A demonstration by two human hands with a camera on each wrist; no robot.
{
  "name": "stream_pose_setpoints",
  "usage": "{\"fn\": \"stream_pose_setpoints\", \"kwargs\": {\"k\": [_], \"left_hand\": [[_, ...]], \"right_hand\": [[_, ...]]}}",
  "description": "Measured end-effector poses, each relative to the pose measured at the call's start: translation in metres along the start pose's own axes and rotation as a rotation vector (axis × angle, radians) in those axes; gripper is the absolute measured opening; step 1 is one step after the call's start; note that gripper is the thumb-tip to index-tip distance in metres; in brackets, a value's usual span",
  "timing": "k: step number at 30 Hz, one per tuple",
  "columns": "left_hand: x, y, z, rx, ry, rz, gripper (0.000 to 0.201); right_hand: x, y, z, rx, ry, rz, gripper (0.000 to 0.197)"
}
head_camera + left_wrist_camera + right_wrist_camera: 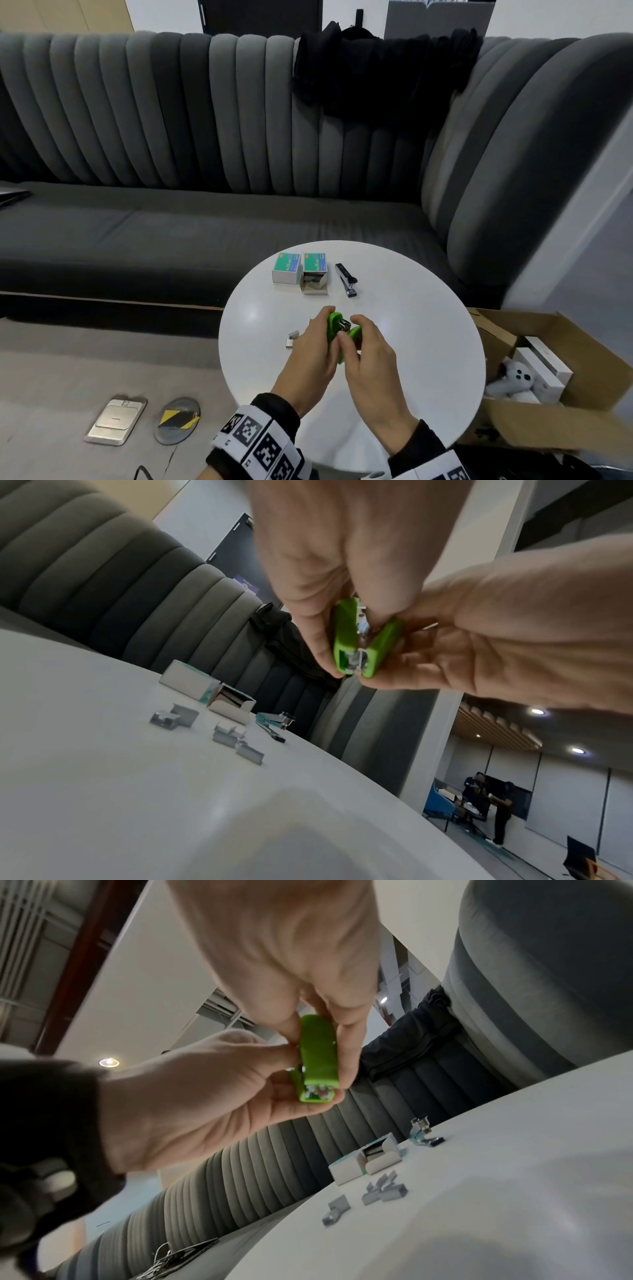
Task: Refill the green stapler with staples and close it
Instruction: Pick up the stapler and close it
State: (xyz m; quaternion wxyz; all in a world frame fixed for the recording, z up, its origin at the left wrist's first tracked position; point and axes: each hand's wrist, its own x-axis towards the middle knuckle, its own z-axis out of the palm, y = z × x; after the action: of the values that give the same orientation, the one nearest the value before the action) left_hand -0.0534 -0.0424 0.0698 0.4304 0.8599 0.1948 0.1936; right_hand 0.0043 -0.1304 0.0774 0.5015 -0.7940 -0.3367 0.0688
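Observation:
I hold the green stapler (334, 325) with both hands a little above the white round table (428, 308). It is hinged apart into a V, and its metal channel shows between the two green halves (346, 634). My left hand (320, 330) grips one half, and its fingers curl round that half from behind. My right hand (358, 330) pinches the other half (316, 1053), with fingertips at the metal channel. Whether a staple strip lies inside is hidden. Loose staple strips (293, 337) lie on the table left of my left hand.
At the table's far side stand a closed staple box (286, 269), an open staple box (314, 275) and a black stapler (346, 279). A grey sofa (171, 222) wraps behind. An open cardboard box (548, 411) sits on the floor to the right.

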Motion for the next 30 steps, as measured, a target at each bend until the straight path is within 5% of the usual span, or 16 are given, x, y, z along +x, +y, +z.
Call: {"fn": "stream_pose_setpoints", "kwargs": {"k": [9, 23, 30], "left_hand": [[0.003, 0.011, 0.006, -0.238, 0.005, -0.123, 0.045], [0.012, 0.011, 0.002, -0.255, 0.153, -0.099, 0.035], [0.018, 0.014, 0.007, -0.531, 0.211, -0.125, 0.026]], "right_hand": [[0.003, -0.004, 0.011, 0.016, 0.058, 0.069, 0.033], [0.026, -0.011, 0.013, 0.074, 0.051, 0.072, 0.04], [0.037, -0.012, 0.006, 0.158, 0.022, 0.094, 0.03]]}}
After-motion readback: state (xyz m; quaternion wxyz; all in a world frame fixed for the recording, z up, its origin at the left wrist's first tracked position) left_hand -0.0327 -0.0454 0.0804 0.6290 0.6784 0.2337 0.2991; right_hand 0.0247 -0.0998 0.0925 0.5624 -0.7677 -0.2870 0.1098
